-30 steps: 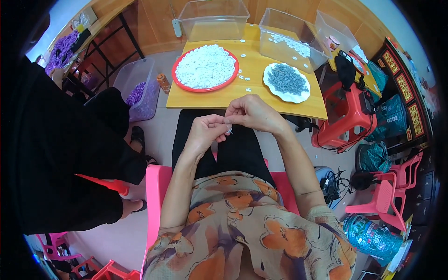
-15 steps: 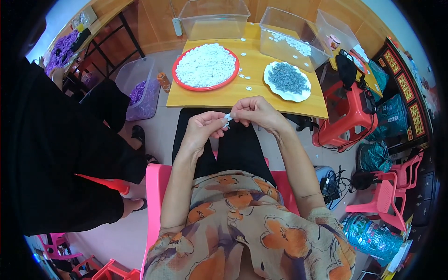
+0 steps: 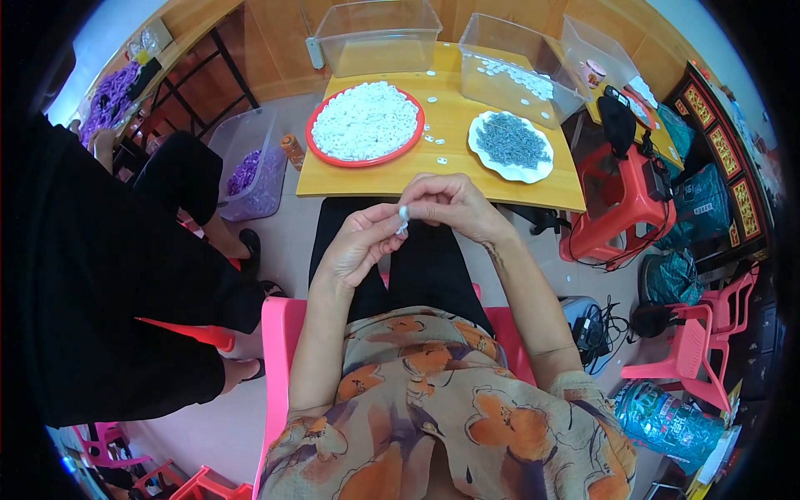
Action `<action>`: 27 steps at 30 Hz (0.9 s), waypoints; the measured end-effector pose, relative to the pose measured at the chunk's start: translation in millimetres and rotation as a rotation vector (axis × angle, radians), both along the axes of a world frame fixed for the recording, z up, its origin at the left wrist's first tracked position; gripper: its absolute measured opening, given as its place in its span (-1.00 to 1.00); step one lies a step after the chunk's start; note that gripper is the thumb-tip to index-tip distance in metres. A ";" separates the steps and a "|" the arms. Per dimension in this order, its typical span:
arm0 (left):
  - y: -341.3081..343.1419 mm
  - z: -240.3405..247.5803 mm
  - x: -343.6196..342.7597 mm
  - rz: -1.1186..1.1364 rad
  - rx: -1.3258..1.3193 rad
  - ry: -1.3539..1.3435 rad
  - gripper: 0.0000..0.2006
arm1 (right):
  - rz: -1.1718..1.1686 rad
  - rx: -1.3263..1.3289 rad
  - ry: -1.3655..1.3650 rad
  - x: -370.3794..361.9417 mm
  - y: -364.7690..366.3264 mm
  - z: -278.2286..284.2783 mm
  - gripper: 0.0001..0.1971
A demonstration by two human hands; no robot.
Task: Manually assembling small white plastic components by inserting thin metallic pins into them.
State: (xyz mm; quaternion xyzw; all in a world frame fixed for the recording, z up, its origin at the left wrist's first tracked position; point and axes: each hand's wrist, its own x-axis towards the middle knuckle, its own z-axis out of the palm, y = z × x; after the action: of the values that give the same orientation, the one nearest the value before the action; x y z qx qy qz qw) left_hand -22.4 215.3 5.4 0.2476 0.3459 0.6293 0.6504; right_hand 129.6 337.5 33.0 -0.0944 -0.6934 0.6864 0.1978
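Observation:
Above my lap, just in front of the table edge, my left hand (image 3: 363, 240) pinches a small white plastic piece (image 3: 403, 215) between thumb and fingertips. My right hand (image 3: 454, 208) is closed on the same piece from the other side, fingertips meeting those of the left. Fingers hide much of the piece. Beyond them on the table stands a round red tray (image 3: 312, 143) heaped with small white plastic pieces (image 3: 367, 121). To its right, a white scalloped plate (image 3: 540, 171) bears a pile of small grey metal-looking parts (image 3: 512, 140).
Clear plastic bins (image 3: 379, 42) line the back of the yellow table (image 3: 450, 179); one holds scattered white pieces. A red stool (image 3: 621, 204) with a cable stands at right. At left, a person in black (image 3: 158, 275) sits close by, near a bin of purple pieces (image 3: 250, 200).
My right hand has shifted slightly left, closer against my left fingertips. The white piece has turned more upright between them.

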 end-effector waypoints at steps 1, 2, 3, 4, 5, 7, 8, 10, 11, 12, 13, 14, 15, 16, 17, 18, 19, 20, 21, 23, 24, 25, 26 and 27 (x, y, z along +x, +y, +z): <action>0.3 -0.5 -0.2 -0.002 0.000 0.000 -0.81 | -0.002 0.000 0.000 -0.3 -1.4 1.9 -0.86; 0.4 -1.6 -1.0 0.022 0.018 -0.023 -0.79 | -0.059 -0.094 0.021 -0.9 -3.4 3.6 -0.87; 0.7 -2.3 -2.0 0.047 0.038 -0.046 -0.78 | -0.116 -0.187 0.043 -1.3 -4.0 4.7 -0.88; 1.0 -2.8 -3.3 0.046 0.038 -0.045 -0.78 | -0.116 -0.186 0.044 -2.0 -2.5 2.5 -0.88; 1.4 -3.2 -4.8 0.089 0.027 -0.045 -0.76 | -0.170 -0.211 0.032 -3.3 0.2 -2.4 -0.87; 2.0 -3.6 -5.6 0.133 0.015 -0.045 -0.74 | -0.222 -0.238 0.019 -5.6 2.1 -10.5 -0.86; 3.3 -3.3 -4.4 0.251 0.001 -0.019 -0.73 | -0.247 -0.283 -0.019 -6.9 1.9 -13.4 -0.85; 4.8 -2.2 -0.9 0.368 -0.014 0.007 -0.71 | -0.271 -0.330 -0.057 -9.9 -0.4 -17.2 -0.84; 5.1 -0.5 1.7 0.433 -0.017 0.030 -0.70 | -0.269 -0.356 -0.073 -11.9 -2.9 -18.6 -0.83; 5.1 1.0 3.7 0.498 -0.019 0.053 -0.69 | -0.268 -0.383 -0.090 -13.3 -4.7 -19.4 -0.82; 5.0 2.2 4.8 0.496 -0.020 0.054 -0.69 | -0.270 -0.384 -0.090 -14.3 -5.7 -19.6 -0.82; 5.0 3.3 5.8 0.509 -0.028 0.068 -0.70 | -0.274 -0.398 -0.075 -15.0 -6.4 -19.6 -0.81; 5.0 3.7 6.5 0.522 -0.036 0.083 -0.70 | -0.278 -0.411 -0.060 -15.4 -6.9 -19.2 -0.80; 4.9 3.4 6.3 0.520 -0.036 0.084 -0.70 | -0.280 -0.412 -0.059 -15.2 -7.5 -17.8 -0.80; 4.7 2.8 5.7 0.521 -0.025 0.092 -0.72 | -0.297 -0.422 -0.050 -14.6 -8.3 -15.5 -0.78; 4.7 2.6 5.6 0.522 -0.014 0.100 -0.74 | -0.314 -0.432 -0.041 -14.2 -8.7 -14.1 -0.77; 4.7 3.0 6.3 0.520 -0.014 0.101 -0.74 | -0.316 -0.433 -0.039 -13.9 -8.6 -14.0 -0.77; 4.6 3.9 7.1 0.517 -0.017 0.134 -0.77 | -0.313 -0.418 -0.034 -13.6 -8.5 -13.8 -0.75; 4.4 4.6 8.1 0.514 -0.020 0.166 -0.80 | -0.310 -0.405 -0.030 -13.1 -8.6 -14.0 -0.74; 4.5 6.5 11.4 0.530 -0.015 0.204 -0.81 | -0.318 -0.385 -0.023 -12.6 -9.9 -12.8 -0.74; 5.2 6.4 12.5 0.547 -0.010 0.239 -0.83 | -0.324 -0.364 -0.019 -12.3 -10.1 -12.6 -0.74; 5.9 5.6 12.6 0.543 -0.011 0.239 -0.83 | -0.328 -0.366 -0.019 -12.2 -10.1 -12.7 -0.74; 6.6 4.6 12.3 0.560 -0.007 0.275 -0.83 | -0.331 -0.361 -0.014 -12.1 -10.0 -12.8 -0.74; 7.0 4.7 12.4 0.577 -0.002 0.312 -0.83 | -0.333 -0.354 -0.008 -11.9 -9.9 -12.5 -0.74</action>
State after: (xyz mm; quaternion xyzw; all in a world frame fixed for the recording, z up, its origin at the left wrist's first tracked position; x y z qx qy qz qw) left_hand -9.9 222.3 10.1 0.2323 0.4978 0.7418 0.3845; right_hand 117.7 327.6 20.6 -0.2434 -0.5378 0.7548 0.2861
